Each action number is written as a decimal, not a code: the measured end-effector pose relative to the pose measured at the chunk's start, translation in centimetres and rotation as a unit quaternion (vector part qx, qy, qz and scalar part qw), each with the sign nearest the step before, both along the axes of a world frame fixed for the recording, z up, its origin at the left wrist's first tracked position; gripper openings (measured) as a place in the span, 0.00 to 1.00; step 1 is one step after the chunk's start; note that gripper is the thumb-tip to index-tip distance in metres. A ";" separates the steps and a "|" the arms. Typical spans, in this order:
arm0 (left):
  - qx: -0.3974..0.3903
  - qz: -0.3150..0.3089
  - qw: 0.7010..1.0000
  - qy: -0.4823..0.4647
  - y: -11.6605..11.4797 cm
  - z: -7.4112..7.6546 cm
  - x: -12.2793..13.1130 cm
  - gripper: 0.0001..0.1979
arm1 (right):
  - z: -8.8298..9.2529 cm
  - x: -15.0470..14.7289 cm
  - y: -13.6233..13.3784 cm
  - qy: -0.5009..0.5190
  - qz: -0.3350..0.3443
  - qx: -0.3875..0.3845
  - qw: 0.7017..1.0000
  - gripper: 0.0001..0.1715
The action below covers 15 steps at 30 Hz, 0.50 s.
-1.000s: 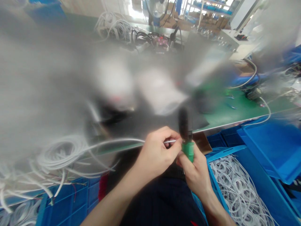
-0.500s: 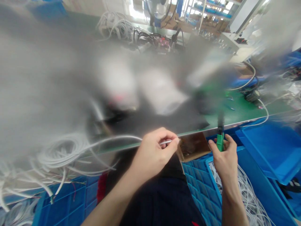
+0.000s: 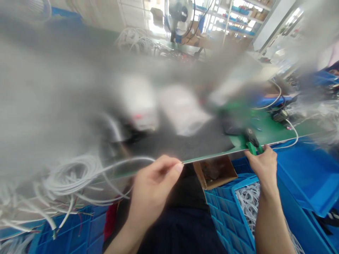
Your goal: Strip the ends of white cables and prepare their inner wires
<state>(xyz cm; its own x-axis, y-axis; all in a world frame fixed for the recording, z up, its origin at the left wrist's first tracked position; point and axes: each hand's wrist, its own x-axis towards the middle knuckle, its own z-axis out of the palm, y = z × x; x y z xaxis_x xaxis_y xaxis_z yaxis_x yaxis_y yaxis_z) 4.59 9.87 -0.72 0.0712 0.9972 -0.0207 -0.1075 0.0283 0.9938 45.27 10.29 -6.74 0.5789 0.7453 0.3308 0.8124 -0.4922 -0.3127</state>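
Fingers of the right hand (image 3: 264, 165) grip the green-handled pliers (image 3: 253, 139), whose dark head points away across the workbench (image 3: 274, 131), well right of the left hand (image 3: 152, 187), pinched around a white cable (image 3: 124, 162) running leftward.

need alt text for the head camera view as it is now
A person's left hand pinches a white cable at the edge of a green workbench; the right hand touches a green-handled tool. Much of the view is blurred, with blue bins below.
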 end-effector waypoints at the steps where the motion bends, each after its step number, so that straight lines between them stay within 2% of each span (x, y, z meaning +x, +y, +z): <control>1: -0.008 0.043 0.998 -0.035 -0.1 0.0 -0.1 0.08 | 0.1 0.5 0.3 -0.010 -0.004 -0.013 1.000 0.48; 3: -0.039 0.099 0.989 -0.098 -0.2 -0.1 -0.4 0.07 | 0.5 1.2 0.6 -0.028 0.003 -0.039 0.999 0.47; 4: -0.057 0.106 0.985 -0.121 -0.2 -0.1 -0.5 0.07 | 0.8 1.4 0.6 -0.034 0.017 -0.051 0.998 0.45; 6: -0.083 0.094 0.982 -0.145 -0.3 -0.3 -0.7 0.07 | 1.7 1.2 0.5 -0.043 0.052 -0.064 0.996 0.43; 8: -0.092 0.066 0.983 -0.145 -0.3 -0.4 -0.7 0.07 | 3.1 -0.2 0.5 -0.054 0.088 -0.052 0.993 0.42; 10: -0.091 0.036 0.986 -0.134 -0.4 -0.5 -0.5 0.08 | 4.7 -3.3 1.2 -0.064 0.135 -0.007 0.989 0.37; 12: -0.084 0.013 0.989 -0.120 -0.3 -0.6 -0.3 0.08 | 6.1 -7.6 2.9 -0.042 0.252 0.076 0.964 0.24; 13: -0.080 0.006 0.990 -0.113 -0.3 -0.6 -0.2 0.09 | 6.4 -9.8 4.2 -0.025 0.320 0.069 0.945 0.19; 15: -0.074 -0.003 0.992 -0.100 -0.3 -0.6 -0.1 0.10 | 6.5 -13.8 7.2 -0.021 0.381 0.046 0.923 0.14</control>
